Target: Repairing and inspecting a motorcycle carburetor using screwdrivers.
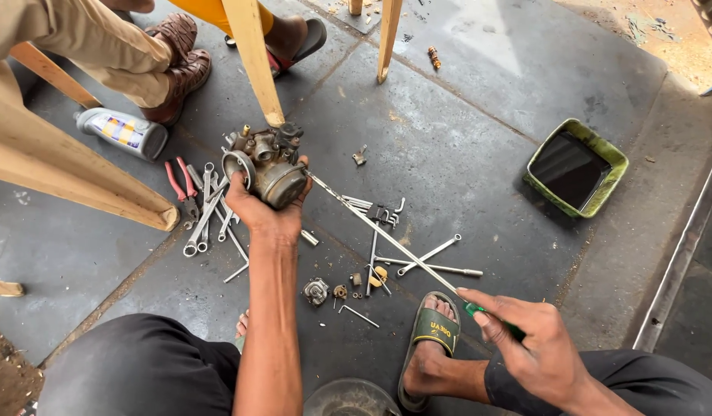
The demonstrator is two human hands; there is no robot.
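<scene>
My left hand (pixel 267 216) holds a grey metal carburettor (pixel 267 163) up over the concrete floor, fingers wrapped under its round bowl. My right hand (pixel 537 347) grips the green handle of a long thin screwdriver (pixel 386 231). Its shaft runs up and left, and the tip meets the carburettor's right side. Small carburettor parts (pixel 336 291) lie on the floor between my knees.
Spanners and red-handled pliers (pixel 198 208) lie left of the carburettor, more tools (pixel 406 258) at centre. A green tray of dark oil (pixel 575 168) sits right. A plastic bottle (pixel 125 132), wooden legs (pixel 252 54), another person's sandalled feet (pixel 179 58) are behind. A metal bowl (pixel 352 399) is near me.
</scene>
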